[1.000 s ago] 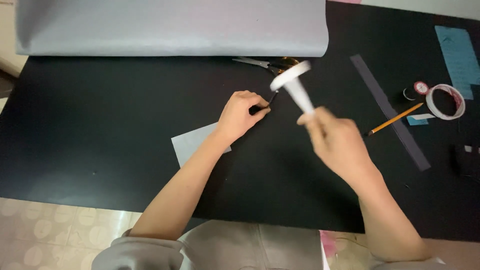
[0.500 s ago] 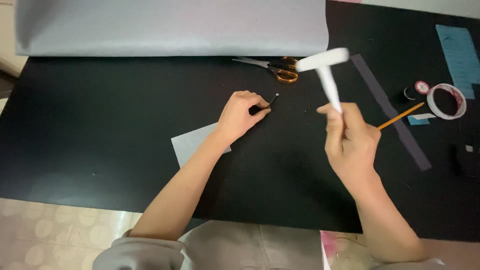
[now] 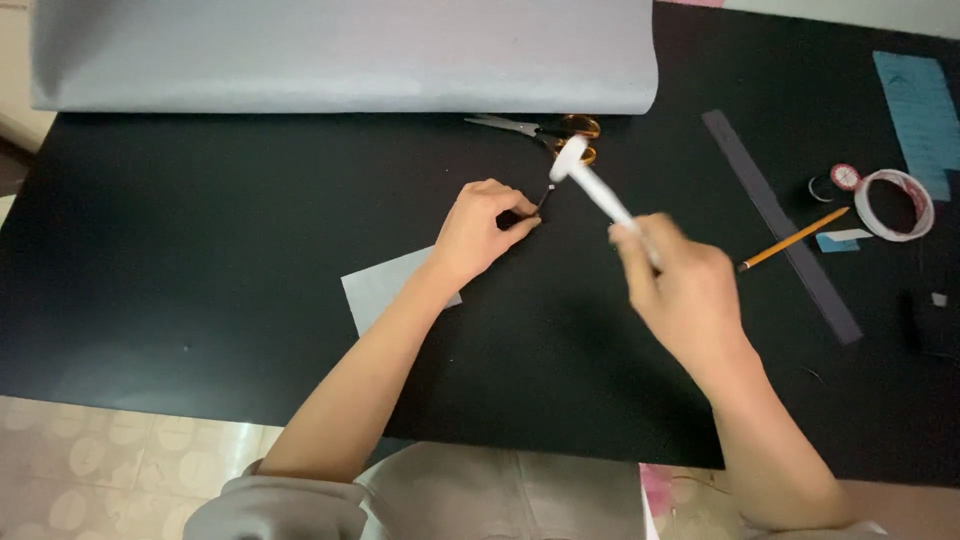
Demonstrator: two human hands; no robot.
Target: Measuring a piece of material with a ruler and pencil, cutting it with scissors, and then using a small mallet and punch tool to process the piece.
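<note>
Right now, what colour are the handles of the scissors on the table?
Orange; the scissors lie beside the rolled grey sheet, seen best in the head view.

the right hand (image 3: 690, 290) has swung its white tool (image 3: 598, 190) back left, near the scissors (image 3: 545, 130).

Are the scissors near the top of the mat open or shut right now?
Shut, apparently: the scissors lie flat with blades together as one narrow point; the white tool partly hides the handles.

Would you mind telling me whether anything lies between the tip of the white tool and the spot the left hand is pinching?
Nothing visible does. The white tool, held in the right hand, ends just right of the left hand; only bare black mat shows between them. The scissors lie farther back.
</note>
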